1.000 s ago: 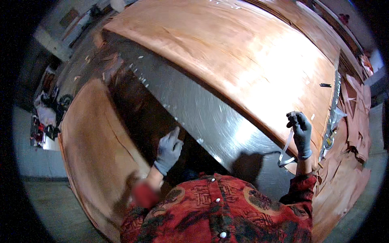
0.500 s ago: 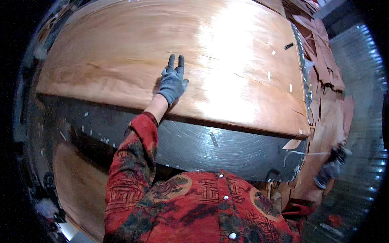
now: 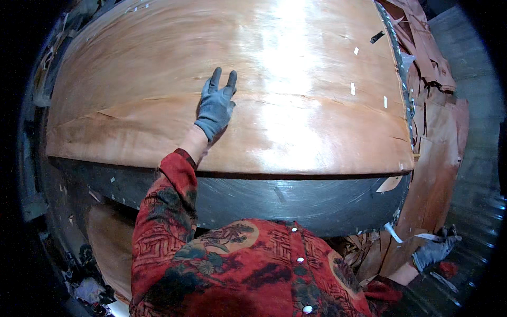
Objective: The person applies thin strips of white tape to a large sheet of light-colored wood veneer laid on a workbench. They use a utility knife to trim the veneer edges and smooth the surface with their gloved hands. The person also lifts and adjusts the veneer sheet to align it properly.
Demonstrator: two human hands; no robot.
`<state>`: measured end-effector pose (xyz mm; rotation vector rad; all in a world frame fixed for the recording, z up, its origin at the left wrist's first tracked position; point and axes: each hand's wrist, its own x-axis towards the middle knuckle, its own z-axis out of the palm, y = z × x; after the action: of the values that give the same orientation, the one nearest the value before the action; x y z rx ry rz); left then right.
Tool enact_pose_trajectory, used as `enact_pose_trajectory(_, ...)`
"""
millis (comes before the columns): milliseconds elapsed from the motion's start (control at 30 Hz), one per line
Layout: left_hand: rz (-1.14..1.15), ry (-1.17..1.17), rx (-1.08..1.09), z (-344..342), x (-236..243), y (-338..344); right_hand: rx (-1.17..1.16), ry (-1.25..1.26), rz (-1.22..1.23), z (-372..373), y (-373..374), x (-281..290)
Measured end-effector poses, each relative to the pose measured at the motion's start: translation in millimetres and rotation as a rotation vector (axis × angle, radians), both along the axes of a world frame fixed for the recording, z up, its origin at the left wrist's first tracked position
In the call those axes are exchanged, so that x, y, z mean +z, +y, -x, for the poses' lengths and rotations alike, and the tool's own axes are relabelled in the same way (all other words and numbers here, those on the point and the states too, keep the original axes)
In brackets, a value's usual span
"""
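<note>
My left hand [image 3: 215,108], in a grey glove, lies on a broad brown sheet that looks like wood veneer [image 3: 158,129]. Two of its fingers stretch forward and apart, and it grips nothing. A long crack or overlapping edge [image 3: 296,95] runs across the sheet near the fingers. Out to the right, low down, is my right hand [image 3: 432,253], also in a grey glove. A thin white strip [image 3: 393,232], perhaps tape, trails leftward from its fingers. The fingers are partly unclear, but they seem closed on the strip.
A dark, scratched table edge [image 3: 248,195] lies between me and the sheet. Several small white tape pieces [image 3: 353,88] and a small black object [image 3: 377,37] rest on the sheet. More brown sheets [image 3: 435,142] are piled at the right, beside a ribbed metal surface [image 3: 483,211].
The view has shifted and turned slightly. My left hand stays flat on the sheet. My right hand appears lower, and the white strip has swung from nearly straight to a bent shape.
</note>
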<state>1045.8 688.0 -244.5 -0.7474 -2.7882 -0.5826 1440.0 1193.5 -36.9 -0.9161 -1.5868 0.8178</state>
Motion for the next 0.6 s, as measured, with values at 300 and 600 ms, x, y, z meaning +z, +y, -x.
enact_pose_trajectory(300,-0.161,0.159,-0.042,15.0,-13.4,4.1,0.620,-0.126,-0.098,107.0,-1.9,-50.8)
enact_pose_trajectory(600,-0.158,0.105,-0.204,-47.3,36.1,-19.1,0.779,-0.294,-0.265,177.8,-19.9,-27.2)
